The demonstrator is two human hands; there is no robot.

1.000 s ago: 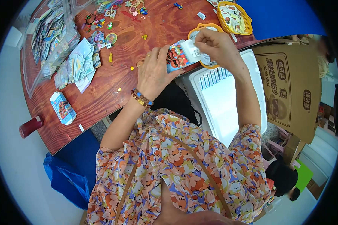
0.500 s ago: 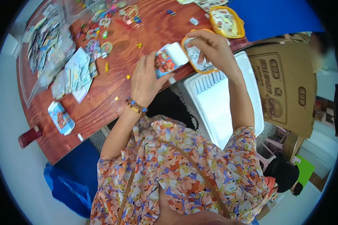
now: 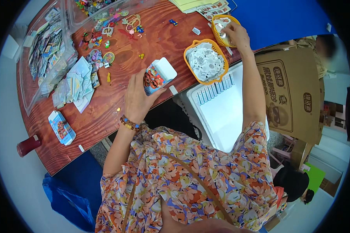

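Observation:
My left hand [image 3: 138,98] is wrapped around a small printed cardboard box [image 3: 153,80], blue with red figures, its white end flap standing up. Over the far yellow basket [image 3: 234,19] is my right hand [image 3: 237,35], with fingers curled down among the pale packets inside. What the fingertips pinch is too hidden to name. Closer to me, a second yellow basket [image 3: 187,58] full of white sachets [image 3: 206,62] sits at the table's edge, between my two hands.
A second small box [image 3: 61,127] lies at the left near a dark red bottle [image 3: 28,146]. Beyond are piled cards [image 3: 76,85], a clear bin [image 3: 46,58] and scattered trinkets [image 3: 101,42]. A white plastic tub [image 3: 217,116] and a large carton [image 3: 289,93] stand on the right.
My right hand has moved from above the nearer basket out to the far one, fingers now down in it. My left hand has shifted slightly left with the box.

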